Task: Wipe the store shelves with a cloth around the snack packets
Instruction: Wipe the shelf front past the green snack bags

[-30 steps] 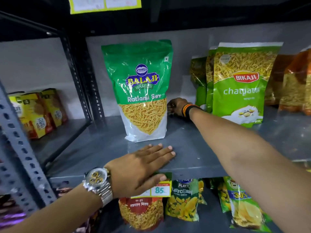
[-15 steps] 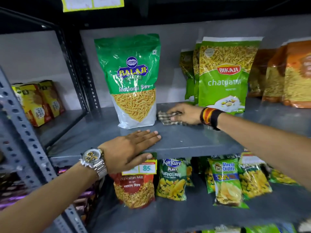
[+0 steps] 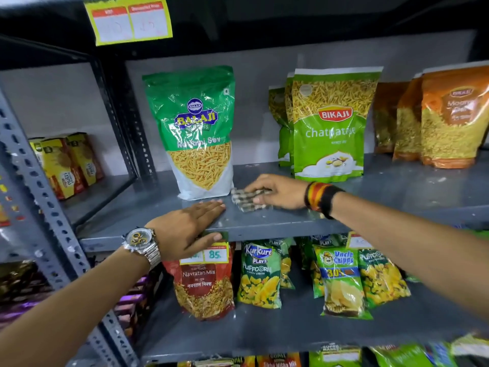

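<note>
On the grey metal shelf [image 3: 383, 197] my right hand [image 3: 280, 190] presses a small checked cloth [image 3: 244, 201] flat, just right of an upright green Balaji sev packet [image 3: 197, 133]. Behind my right hand stands a green Bikaji packet [image 3: 329, 123] with more green packets behind it. My left hand [image 3: 188, 229] lies flat on the shelf's front edge, fingers spread on top and thumb over the lip, holding nothing. It rests just in front of the Balaji packet.
Orange snack packets [image 3: 447, 120] stand at the shelf's right. Yellow boxes [image 3: 66, 162] sit on the neighbouring shelf, left of a perforated steel upright [image 3: 39, 192]. The lower shelf holds a red Navratan Mix packet [image 3: 205, 287], Kurkure Puffcorn [image 3: 260, 274] and Uncle Chipps [image 3: 341, 282]. An 85 price tag [image 3: 215, 254] hangs on the edge.
My right hand has drawn the cloth forward from the shelf's back, out from behind the Balaji packet toward the front. My left hand has stayed on the shelf edge.
</note>
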`<state>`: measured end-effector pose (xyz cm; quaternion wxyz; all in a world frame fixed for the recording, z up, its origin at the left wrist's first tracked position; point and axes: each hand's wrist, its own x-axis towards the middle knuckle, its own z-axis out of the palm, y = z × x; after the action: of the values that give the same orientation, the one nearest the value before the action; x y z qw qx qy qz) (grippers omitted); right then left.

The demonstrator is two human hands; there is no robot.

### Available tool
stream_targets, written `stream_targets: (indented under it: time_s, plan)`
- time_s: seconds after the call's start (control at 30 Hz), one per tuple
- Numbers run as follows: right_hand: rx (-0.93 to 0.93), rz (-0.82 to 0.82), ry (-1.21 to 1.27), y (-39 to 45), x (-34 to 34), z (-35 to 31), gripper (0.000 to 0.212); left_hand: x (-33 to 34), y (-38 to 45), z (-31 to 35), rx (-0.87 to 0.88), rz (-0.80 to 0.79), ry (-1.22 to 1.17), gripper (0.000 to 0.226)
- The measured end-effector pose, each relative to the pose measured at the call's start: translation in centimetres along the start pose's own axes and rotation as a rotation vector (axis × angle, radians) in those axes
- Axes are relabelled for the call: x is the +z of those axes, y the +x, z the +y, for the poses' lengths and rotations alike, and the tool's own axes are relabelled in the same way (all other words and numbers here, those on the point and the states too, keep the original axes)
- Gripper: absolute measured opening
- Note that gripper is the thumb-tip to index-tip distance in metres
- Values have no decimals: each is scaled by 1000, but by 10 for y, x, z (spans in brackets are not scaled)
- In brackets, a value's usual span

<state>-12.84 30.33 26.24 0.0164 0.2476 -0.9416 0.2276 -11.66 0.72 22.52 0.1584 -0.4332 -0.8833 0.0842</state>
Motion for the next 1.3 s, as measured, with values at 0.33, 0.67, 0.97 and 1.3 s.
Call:
stream_targets:
  time_s: [0.33, 0.67, 0.97, 1.3]
  plan:
    - [105, 131, -14, -5, -1, 5, 35, -3, -1, 5, -24, -20, -3, 80]
    - [79, 186, 53, -57, -22, 5, 35, -5, -1, 5, -39, -11, 8, 77]
    - [53, 91, 37, -112, -33, 9, 32, -5, 2, 12, -35, 24, 28, 75]
    - [282, 222, -118, -70, -54, 68, 34, -17, 99, 105, 20, 66, -69, 83]
